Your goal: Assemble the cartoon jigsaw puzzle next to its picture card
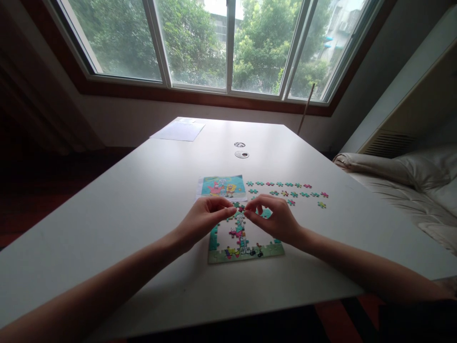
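Over the upper part of a partly assembled jigsaw puzzle (246,255), my two hands come close together. Thumb and index finger of my left hand (205,216) are pinched, and those of my right hand (274,216) are bent together facing them. Between the fingertips shows a small dark red puzzle piece (242,208), partly hidden by the fingers. The puzzle has a green and teal border and a cartoon figure standing in its middle, with bare gaps on both sides. Directly behind my hands lies a reference picture (223,186) with cartoon characters on teal.
Loose puzzle pieces (289,185) lie in rows to the right of the picture. Two round flat items (242,155) rest farther back on the white table (124,200). Paper sheets (178,131) lie at its far left corner. A padded couch (400,176) stands at right.
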Tool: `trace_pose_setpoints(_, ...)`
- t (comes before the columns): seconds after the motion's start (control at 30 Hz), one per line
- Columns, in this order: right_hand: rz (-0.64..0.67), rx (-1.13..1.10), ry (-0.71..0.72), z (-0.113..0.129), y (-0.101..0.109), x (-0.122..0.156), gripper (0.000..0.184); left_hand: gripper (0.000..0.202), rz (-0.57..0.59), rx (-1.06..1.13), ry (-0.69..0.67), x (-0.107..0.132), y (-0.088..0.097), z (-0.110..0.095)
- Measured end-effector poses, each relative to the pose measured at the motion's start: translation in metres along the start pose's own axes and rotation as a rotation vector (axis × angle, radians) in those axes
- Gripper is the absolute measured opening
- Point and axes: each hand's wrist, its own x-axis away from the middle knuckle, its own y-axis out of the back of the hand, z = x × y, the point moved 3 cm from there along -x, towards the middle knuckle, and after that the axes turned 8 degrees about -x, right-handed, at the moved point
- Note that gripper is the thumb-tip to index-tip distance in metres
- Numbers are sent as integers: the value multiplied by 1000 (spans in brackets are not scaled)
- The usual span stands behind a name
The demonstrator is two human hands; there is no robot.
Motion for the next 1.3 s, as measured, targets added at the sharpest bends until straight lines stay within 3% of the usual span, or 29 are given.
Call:
trace_pose_setpoints(0.5,86,-42,-4,-2,-3,-3,8,21,3,-35,-70,-5,4,1)
trace_pose_setpoints(0.83,242,-109,-87,-1,-5,-16,14,23,136,-291,-221,-7,3,7)
trace_pose_setpoints(0.93,271,-65,-121,-2,-8,-18,13,23,115,-448,-266,-7,8,11)
trace_pose_setpoints(1.1,291,-7,-238,-10,-15,-17,12,31,33,-822,-453,-8,26,16)
trace_pose_setpoints(1.3,299,-25,-332,-16,-23,-15,16,28,61,-982,-453,-6,33,18)
